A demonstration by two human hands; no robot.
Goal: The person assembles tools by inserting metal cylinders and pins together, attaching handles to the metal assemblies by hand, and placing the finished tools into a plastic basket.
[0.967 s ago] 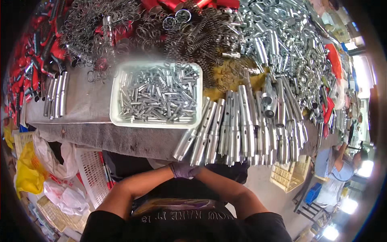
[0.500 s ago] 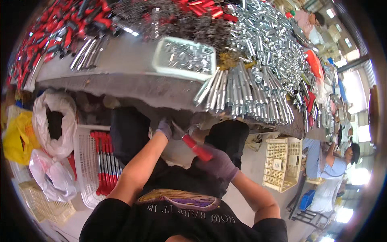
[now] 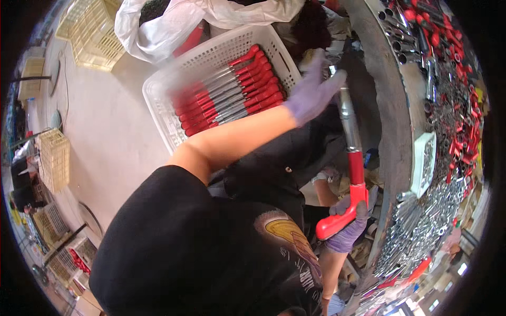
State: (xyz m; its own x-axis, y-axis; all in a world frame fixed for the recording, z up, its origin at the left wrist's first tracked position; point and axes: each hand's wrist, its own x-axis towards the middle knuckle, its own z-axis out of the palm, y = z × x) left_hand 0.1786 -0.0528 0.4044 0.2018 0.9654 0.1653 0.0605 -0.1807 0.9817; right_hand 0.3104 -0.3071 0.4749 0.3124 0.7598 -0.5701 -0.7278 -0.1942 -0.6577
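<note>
One red-handled tool (image 3: 357,168) with a silver tube is slanting along the near side of the tabletop (image 3: 414,95), right of centre from where I am standing. The purple-gloved right hand (image 3: 350,231) is gripping its bent handle at the near end. At the far tip, the purple-gloved left hand (image 3: 313,95) is spreading its fingers; through the blur I am not managing to tell whether they are touching the metal.

Past the left forearm, a white perforated crate (image 3: 284,55) is holding a row of similar red-and-silver tools (image 3: 226,97), lying side by side. Those are looking whole to me, and the one being gripped is seeming nearly as complete, though it is lying outside the crate. Plenty is apparently remaining loose: silver tubes (image 3: 416,226) are heaping up at the near right, a pale tray (image 3: 418,168) is carrying small metal pieces, and red parts (image 3: 464,126) are piling up farther right.

Pale lettering (image 3: 301,266) is running sideways beside a yellow-and-purple print (image 3: 287,231) on the black T-shirt (image 3: 184,237); no label is showing legibly on the tool or crate.
</note>
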